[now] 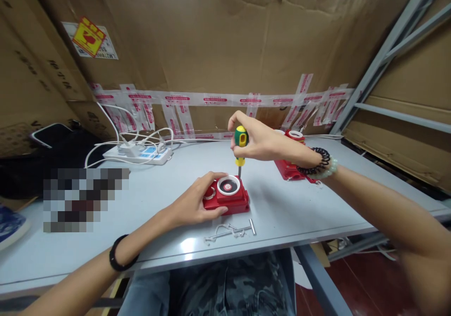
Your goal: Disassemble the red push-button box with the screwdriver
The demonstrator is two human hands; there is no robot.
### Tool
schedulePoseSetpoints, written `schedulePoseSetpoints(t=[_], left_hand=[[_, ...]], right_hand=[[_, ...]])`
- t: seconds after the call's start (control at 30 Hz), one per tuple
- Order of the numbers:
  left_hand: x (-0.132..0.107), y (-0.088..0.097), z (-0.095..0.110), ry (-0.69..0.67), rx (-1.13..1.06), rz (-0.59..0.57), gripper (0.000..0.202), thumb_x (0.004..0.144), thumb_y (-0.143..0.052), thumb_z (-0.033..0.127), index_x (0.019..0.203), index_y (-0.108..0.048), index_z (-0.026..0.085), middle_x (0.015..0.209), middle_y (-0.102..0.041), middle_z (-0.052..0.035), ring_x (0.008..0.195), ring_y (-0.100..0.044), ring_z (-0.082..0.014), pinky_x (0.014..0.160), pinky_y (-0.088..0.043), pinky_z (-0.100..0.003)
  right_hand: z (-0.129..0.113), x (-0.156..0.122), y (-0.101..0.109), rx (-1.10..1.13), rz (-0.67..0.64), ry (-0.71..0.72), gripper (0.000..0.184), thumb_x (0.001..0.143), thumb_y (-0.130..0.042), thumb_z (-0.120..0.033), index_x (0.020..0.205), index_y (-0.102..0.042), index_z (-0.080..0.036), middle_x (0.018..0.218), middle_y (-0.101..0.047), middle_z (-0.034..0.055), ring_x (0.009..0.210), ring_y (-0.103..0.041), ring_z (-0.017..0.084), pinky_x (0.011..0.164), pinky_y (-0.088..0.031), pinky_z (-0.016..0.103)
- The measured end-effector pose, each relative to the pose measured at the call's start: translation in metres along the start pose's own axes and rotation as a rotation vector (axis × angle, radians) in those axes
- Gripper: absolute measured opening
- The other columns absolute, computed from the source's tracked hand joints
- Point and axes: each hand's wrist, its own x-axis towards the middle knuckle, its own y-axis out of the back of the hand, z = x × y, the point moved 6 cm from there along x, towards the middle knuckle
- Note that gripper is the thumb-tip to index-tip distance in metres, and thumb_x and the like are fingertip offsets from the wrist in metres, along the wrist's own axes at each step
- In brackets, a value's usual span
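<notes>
Red plastic forms the small block-shaped device [227, 197] lying near the front middle of the grey table [289, 208], with a white ring on its top face around a dark, red-centred disc. The left hand [197, 203] is clamped on the device's left side, thumb along the upper edge and fingers curled around the front corner. A green-and-yellow screwdriver [241, 147] stands upright over the device's rear right corner, its metal shaft pointing down at the top face; whether the tip is seated in a screw cannot be told. The right hand [260, 142] is closed around the screwdriver's handle from above, and a dark beaded bracelet and a pale green one sit on its wrist. The hands are apart, the right one above and behind the left.

Just in front of the device, some small metal parts [230, 231] lie loose on the table, among them a short pin and bent wire pieces. Behind the right wrist sits a second red device [291, 168] with a white ring, partly hidden. Farther left at the back, a white power strip [143, 154] lies with white cables plugged in. Brown cardboard [211, 38] patched with printed tape lines the wall behind the table.
</notes>
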Motion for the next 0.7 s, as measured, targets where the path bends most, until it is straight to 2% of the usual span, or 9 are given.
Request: schedulePoseSetpoints(t=[0.07, 0.13, 0.27, 0.37, 0.5, 0.6, 0.7], left_hand=[[0.000, 0.000, 0.000, -0.003, -0.001, 0.003, 0.064, 0.075, -0.068, 0.034, 0.130, -0.037, 0.025, 0.129, -0.051, -0.0092, 0.110, -0.056, -0.0254, 0.096, -0.046, -0.041], [0.000, 0.001, 0.000, -0.007, 0.002, 0.010, 0.064, 0.075, -0.069, 0.034, 0.130, -0.038, 0.025, 0.129, -0.051, -0.0091, 0.110, -0.056, -0.0255, 0.096, -0.046, -0.041], [-0.001, 0.002, 0.000, -0.005, 0.017, 0.018, 0.064, 0.075, -0.069, 0.036, 0.130, -0.038, 0.024, 0.129, -0.051, -0.0096, 0.111, -0.056, -0.0261, 0.096, -0.046, -0.041], [-0.001, 0.002, -0.001, -0.002, 0.023, 0.009, 0.065, 0.075, -0.068, 0.036, 0.131, -0.038, 0.024, 0.130, -0.051, -0.0098, 0.113, -0.055, -0.0266, 0.098, -0.045, -0.042], [-0.001, 0.002, -0.001, 0.013, 0.013, 0.008, 0.065, 0.074, -0.069, 0.037, 0.131, -0.039, 0.024, 0.129, -0.052, -0.0099, 0.114, -0.055, -0.0275, 0.097, -0.046, -0.043], [-0.001, 0.003, -0.001, 0.019, -0.001, 0.011, 0.066, 0.073, -0.069, 0.036, 0.131, -0.039, 0.024, 0.129, -0.052, -0.0102, 0.113, -0.055, -0.0276, 0.097, -0.046, -0.043], [-0.001, 0.003, 0.000, 0.009, -0.006, 0.018, 0.065, 0.073, -0.069, 0.035, 0.131, -0.039, 0.024, 0.130, -0.052, -0.0104, 0.114, -0.055, -0.0275, 0.098, -0.046, -0.043]], right_hand=[[0.000, -0.001, -0.002, 0.128, 0.002, 0.004, 0.036, 0.065, -0.056, -0.012, 0.092, -0.037, -0.023, 0.077, -0.058, -0.0028, 0.065, -0.053, 0.013, 0.056, -0.039, 0.026], [0.003, -0.002, -0.001, 0.130, 0.085, 0.001, 0.030, 0.067, -0.059, -0.017, 0.089, -0.038, -0.023, 0.076, -0.057, -0.0028, 0.064, -0.052, 0.013, 0.057, -0.038, 0.027], [0.012, -0.008, 0.004, -0.046, 0.325, -0.032, 0.022, 0.078, -0.058, -0.035, 0.082, -0.042, -0.022, 0.067, -0.050, -0.0040, 0.059, -0.045, 0.012, 0.057, -0.034, 0.027], [0.021, -0.014, 0.009, -0.213, 0.397, -0.103, 0.021, 0.079, -0.057, -0.036, 0.080, -0.042, -0.021, 0.062, -0.048, -0.0043, 0.055, -0.042, 0.012, 0.055, -0.031, 0.028], [0.026, -0.020, 0.016, -0.219, 0.356, -0.143, 0.022, 0.077, -0.060, -0.034, 0.087, -0.045, -0.021, 0.066, -0.052, -0.0031, 0.057, -0.046, 0.013, 0.056, -0.033, 0.028], [0.024, -0.022, 0.018, -0.087, 0.278, -0.119, 0.032, 0.074, -0.064, -0.032, 0.097, -0.045, -0.021, 0.074, -0.054, -0.0020, 0.063, -0.049, 0.014, 0.057, -0.038, 0.028], [0.019, -0.023, 0.010, 0.159, 0.179, -0.077, 0.038, 0.072, -0.063, -0.023, 0.103, -0.042, -0.021, 0.084, -0.057, 0.0003, 0.071, -0.055, 0.015, 0.061, -0.045, 0.029]])
